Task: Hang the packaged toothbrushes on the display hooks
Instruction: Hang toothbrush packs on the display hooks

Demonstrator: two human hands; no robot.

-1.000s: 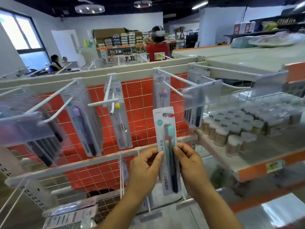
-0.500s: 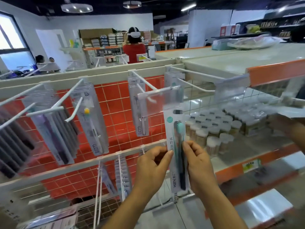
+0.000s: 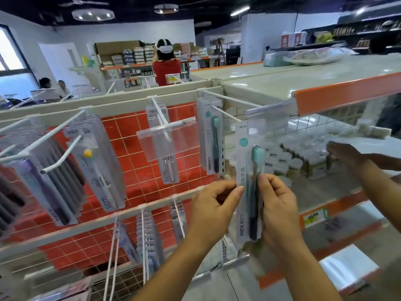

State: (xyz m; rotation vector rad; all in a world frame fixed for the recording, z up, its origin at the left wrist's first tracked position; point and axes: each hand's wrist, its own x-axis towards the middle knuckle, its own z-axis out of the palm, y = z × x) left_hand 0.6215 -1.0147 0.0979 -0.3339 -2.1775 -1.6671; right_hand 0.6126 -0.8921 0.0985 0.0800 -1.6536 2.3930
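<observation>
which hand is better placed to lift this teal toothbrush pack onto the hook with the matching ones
Probably the right hand: its fingers curl round the pack at the right edge, while the left hand only pinches the left edge. The hook ends just up-left of it.

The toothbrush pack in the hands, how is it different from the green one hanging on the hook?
The held pack is pinched by the left hand and the right hand; the hanging pack dangles from a white hook, untouched. The held pack is single; the hanging pack fronts a stack of others. The held pack sits lower and nearer than the hanging pack. Both show a teal brush head, dark handle and the name Hane.
</observation>
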